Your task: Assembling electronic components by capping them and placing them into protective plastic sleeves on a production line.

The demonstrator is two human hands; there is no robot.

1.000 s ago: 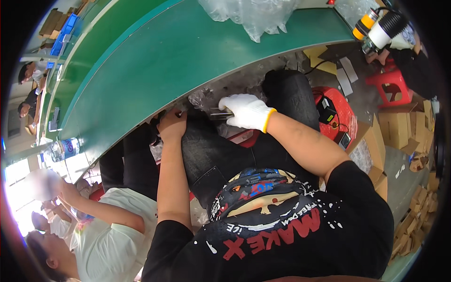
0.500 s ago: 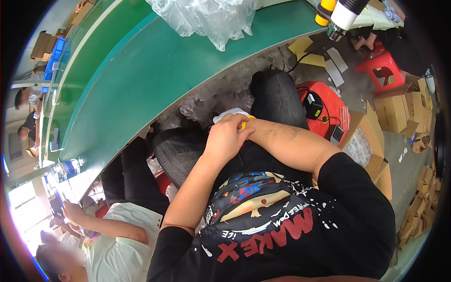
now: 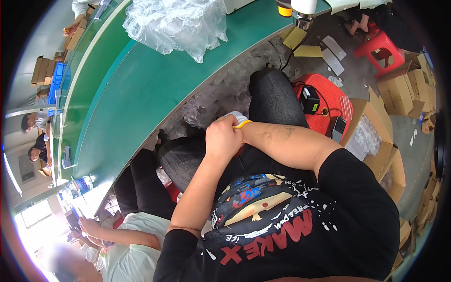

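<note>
Green counter (image 3: 136, 87): plastic bags (image 3: 176, 28)
Carton (image 3: 381, 120): clear plastic (image 3: 367, 136)
Your left fingers (image 3: 228, 122): clamped on yellow cuff (image 3: 244, 123)
Right hand (image 3: 238, 115): fingers hidden, can't tell

Hands (image 3: 224, 137) before table (image 3: 129, 91), plastic bags (image 3: 176, 26) on it, stool (image 3: 324, 84) at right, carton (image 3: 381, 113) beyond

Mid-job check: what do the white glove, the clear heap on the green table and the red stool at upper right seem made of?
White glove: fabric, probably knitted cotton or a blend, matte; its yellow-edged cuff suggests this, though little shows.
Clear heap: thin plastic film, shiny, see-through and crinkled.
Red stool: likely moulded plastic, slightly glossy, with even colour and cut-out sides.
</note>
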